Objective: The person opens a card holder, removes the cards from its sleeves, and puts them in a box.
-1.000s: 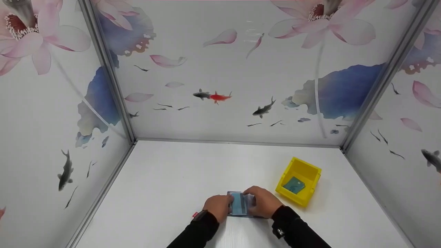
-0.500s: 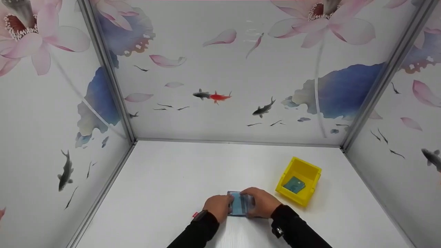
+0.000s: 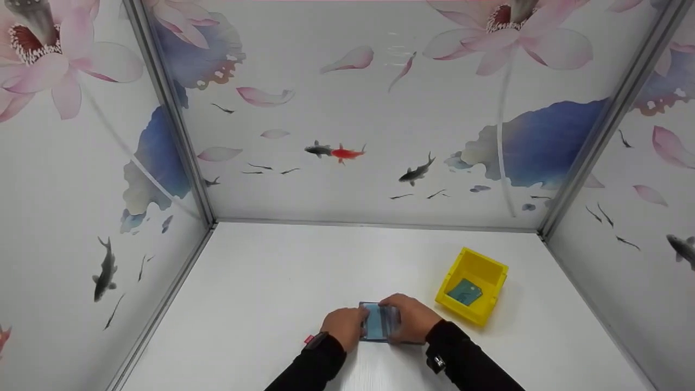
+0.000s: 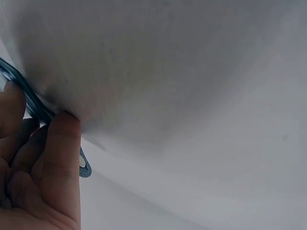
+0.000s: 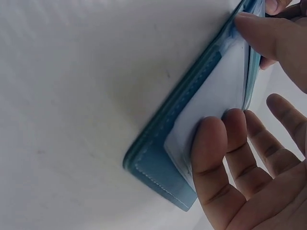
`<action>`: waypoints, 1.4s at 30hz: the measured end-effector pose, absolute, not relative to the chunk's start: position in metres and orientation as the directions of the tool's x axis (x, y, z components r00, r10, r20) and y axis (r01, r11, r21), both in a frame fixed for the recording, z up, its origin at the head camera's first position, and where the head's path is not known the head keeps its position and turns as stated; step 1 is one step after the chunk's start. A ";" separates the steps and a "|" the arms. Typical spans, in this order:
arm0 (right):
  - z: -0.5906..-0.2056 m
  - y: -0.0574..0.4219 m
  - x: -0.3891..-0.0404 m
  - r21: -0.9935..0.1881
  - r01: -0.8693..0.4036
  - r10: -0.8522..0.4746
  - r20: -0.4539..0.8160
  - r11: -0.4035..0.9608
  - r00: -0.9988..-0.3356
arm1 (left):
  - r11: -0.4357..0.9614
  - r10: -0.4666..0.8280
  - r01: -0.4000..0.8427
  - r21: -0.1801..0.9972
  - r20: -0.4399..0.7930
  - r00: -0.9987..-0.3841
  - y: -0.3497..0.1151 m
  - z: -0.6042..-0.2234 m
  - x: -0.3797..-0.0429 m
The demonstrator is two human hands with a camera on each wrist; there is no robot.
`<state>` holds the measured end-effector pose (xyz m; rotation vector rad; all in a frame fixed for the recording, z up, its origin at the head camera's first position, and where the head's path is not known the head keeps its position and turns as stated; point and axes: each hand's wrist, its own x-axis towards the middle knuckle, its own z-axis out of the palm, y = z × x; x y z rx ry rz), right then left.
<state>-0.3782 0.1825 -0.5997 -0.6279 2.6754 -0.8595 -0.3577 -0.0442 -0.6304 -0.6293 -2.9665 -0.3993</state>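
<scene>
A: Head view: can't see the left edge of the blue holder (image 3: 373, 321), hidden beneath the fingers of the left hand (image 3: 343, 328), nor much of its other end, covered by the right hand (image 3: 414, 319).

B: And the left wrist view?

A: Can't follow that holder past the thumb, cropped at the left edge. Can't see the whole palm, sliced off below the fingers.

B: Over to the right wrist! Make out the bluish patch (image 5: 231, 40) beside the thumb tip?

A: Too blurred to tell! Nor see the holder's upper end, cut off beyond that thumb.

B: Beyond the right fingers, read the green card (image 3: 466, 292)?

A: Can't, with markings too small.
</scene>
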 end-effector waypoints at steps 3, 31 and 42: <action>-0.599 0.183 -0.379 -0.611 -0.286 -0.454 -0.137 0.738 -0.880 | 0.887 0.368 0.382 0.257 0.103 -0.924 -0.043 -0.632 -0.359; -0.607 0.195 -0.381 -0.599 -0.305 -0.476 -0.147 0.740 -0.867 | 0.900 0.397 0.403 0.164 0.072 -0.915 -0.043 -0.623 -0.356; -0.600 0.202 -0.375 -0.595 -0.272 -0.447 -0.167 0.756 -0.879 | 0.893 0.396 0.412 0.179 0.123 -0.910 -0.042 -0.631 -0.358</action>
